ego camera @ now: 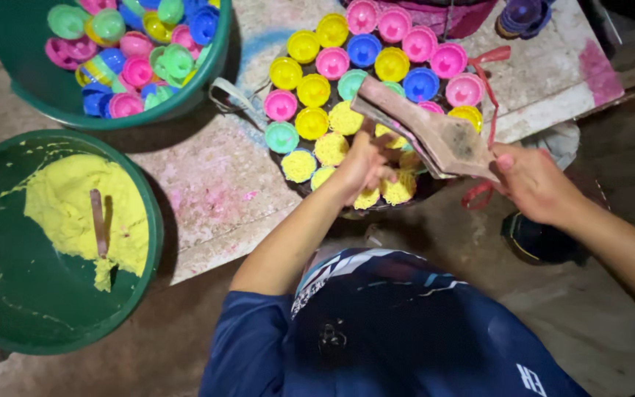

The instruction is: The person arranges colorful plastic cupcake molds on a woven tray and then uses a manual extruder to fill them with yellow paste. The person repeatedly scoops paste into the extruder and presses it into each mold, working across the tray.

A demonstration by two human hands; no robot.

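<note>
Gripping a flat, worn wooden paddle (435, 136) by its narrow end, the right hand (532, 182) holds it slanted over a round tray (347, 212) of small plastic moulds (365, 81). The paddle is brown, dusty and scuffed, wider toward its far end. The left hand (361, 165) curls its fingers down onto the yellow-filled moulds at the tray's near edge. Farther moulds, pink, yellow, blue and green, sit in tight rows. The tray rests on a stained tabletop (207, 184), beside 2 green basins: one (9, 294) holding yellow powder (75, 213) and a stick (98, 222), another (53, 95) full of loose coloured moulds.
</note>
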